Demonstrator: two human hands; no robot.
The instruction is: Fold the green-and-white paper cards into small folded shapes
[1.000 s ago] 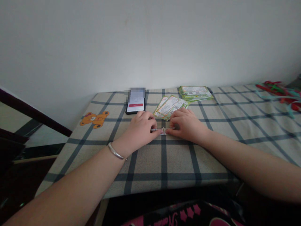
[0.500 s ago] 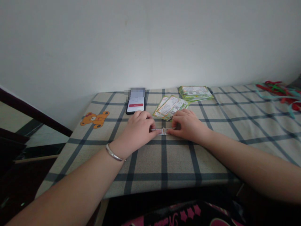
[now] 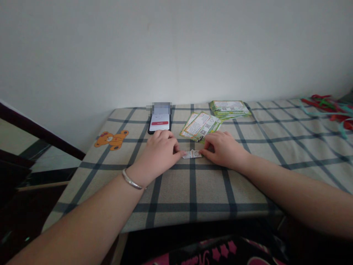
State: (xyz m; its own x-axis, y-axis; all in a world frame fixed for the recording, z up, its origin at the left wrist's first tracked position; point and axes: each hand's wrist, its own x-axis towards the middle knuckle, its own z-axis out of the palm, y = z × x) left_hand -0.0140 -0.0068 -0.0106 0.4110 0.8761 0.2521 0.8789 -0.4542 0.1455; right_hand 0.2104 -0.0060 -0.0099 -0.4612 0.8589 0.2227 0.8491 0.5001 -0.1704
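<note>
A small folded piece of printed paper [image 3: 192, 154] lies between my hands on the checked tablecloth [image 3: 171, 187]. My left hand [image 3: 162, 148] pinches its left end between thumb and curled fingers. At its right end, my right hand [image 3: 223, 149] has thumb and index finger closed on the paper's edge. Just beyond the right fingers lie two or so overlapping green-and-white printed cards [image 3: 200, 125]. A phone [image 3: 160, 123] with a lit screen lies behind my left hand, its upper part blurred out.
A stack of similar cards [image 3: 230, 108] lies near the wall [image 3: 176, 51]. Red, green and light blue strips [image 3: 331, 110] are heaped at the far right. A flat orange bear figure [image 3: 111, 140] is at the left. The table's front edge runs close to my lap.
My fingers have slid outward toward the ends of the folded paper, so more of it shows. The paper looks flatter. Cards and phone have stayed put.
</note>
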